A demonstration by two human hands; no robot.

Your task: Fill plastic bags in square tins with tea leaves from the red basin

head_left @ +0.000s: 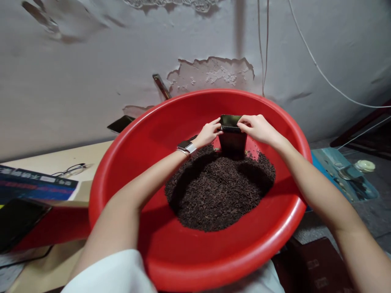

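Left of the red basin (297,207): glasses (69,168) and a printed box (38,183) on a tabletop (99,152). If we knock the basin, grains could spill over its left rim onto both. We can't see what supports the basin; leaning a forearm on its rim might tip it.

Inside the basin, left of its far middle: our left hand (207,134), fingers closed on the container's left rim. The watch (185,145) sits low over the grains, could pick up dust.

Basin center: dark loose grains (214,199). Black container (232,142) stands upright at their far edge, toward the basin's far wall. Loose footing, so uneven pull could tilt it. Can't tell fill level.

Right of that in the basin: our right hand (256,127), thumb and fingers pinching the right rim. Shallow grip, could slip.
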